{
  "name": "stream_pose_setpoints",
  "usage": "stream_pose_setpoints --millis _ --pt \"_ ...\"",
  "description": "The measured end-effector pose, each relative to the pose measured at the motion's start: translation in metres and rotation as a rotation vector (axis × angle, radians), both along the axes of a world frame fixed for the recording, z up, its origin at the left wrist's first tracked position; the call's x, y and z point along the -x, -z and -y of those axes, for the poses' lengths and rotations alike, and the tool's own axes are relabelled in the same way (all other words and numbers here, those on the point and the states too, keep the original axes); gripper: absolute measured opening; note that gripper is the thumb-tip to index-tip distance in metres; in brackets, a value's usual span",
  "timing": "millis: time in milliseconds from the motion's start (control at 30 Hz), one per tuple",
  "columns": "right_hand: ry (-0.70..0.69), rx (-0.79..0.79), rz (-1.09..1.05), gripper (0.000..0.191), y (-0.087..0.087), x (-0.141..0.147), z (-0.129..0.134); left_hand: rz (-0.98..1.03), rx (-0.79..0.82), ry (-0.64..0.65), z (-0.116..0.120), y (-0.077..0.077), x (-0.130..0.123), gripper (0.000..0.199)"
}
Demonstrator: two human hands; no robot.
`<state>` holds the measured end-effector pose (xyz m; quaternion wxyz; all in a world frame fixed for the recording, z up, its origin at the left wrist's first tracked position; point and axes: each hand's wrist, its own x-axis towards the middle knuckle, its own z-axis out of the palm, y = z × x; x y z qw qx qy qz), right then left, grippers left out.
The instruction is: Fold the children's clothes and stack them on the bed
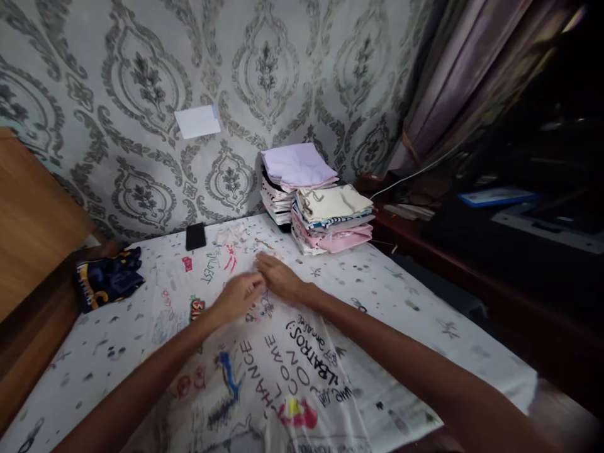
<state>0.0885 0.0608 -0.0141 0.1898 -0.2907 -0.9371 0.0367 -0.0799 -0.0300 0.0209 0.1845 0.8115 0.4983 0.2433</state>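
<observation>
A white garment (pixel 278 352), covered in marker writing and coloured drawings, lies spread over the patterned white sheet in front of me. My right hand (pixel 282 278) rests on its upper part, fingers stretched out and palm down. Close beside it, my left hand (pixel 240 294) hovers at or just above the cloth, its fingers loosely bent and a little blurred. Nothing shows in either hand. The near end of the garment runs out of the bottom of the view, and my forearms cover parts of it.
Two stacks of folded clothes stand near the wall, one topped by a lilac piece (pixel 299 165), the other by a cream piece (pixel 335 201). A black phone-like slab (pixel 195 236) lies at the back. Crumpled dark blue cloth (pixel 111 279) sits left, beside a wooden panel (pixel 38 220).
</observation>
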Motion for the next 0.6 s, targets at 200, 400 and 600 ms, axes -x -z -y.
stream_pose_setpoints --millis 200,400,600 --pt "0.271 0.001 0.085 0.053 0.034 -0.023 -0.004 -0.267 -0.045 -0.02 -0.11 0.041 0.037 0.042" --pt "0.344 -0.052 0.102 0.045 0.033 -0.047 0.002 -0.399 0.037 -0.045 -0.153 0.053 0.025 0.053" --pt "0.306 -0.027 0.116 0.031 -0.002 -0.021 -0.027 -0.346 0.009 -0.101 -0.115 0.051 0.062 0.056"
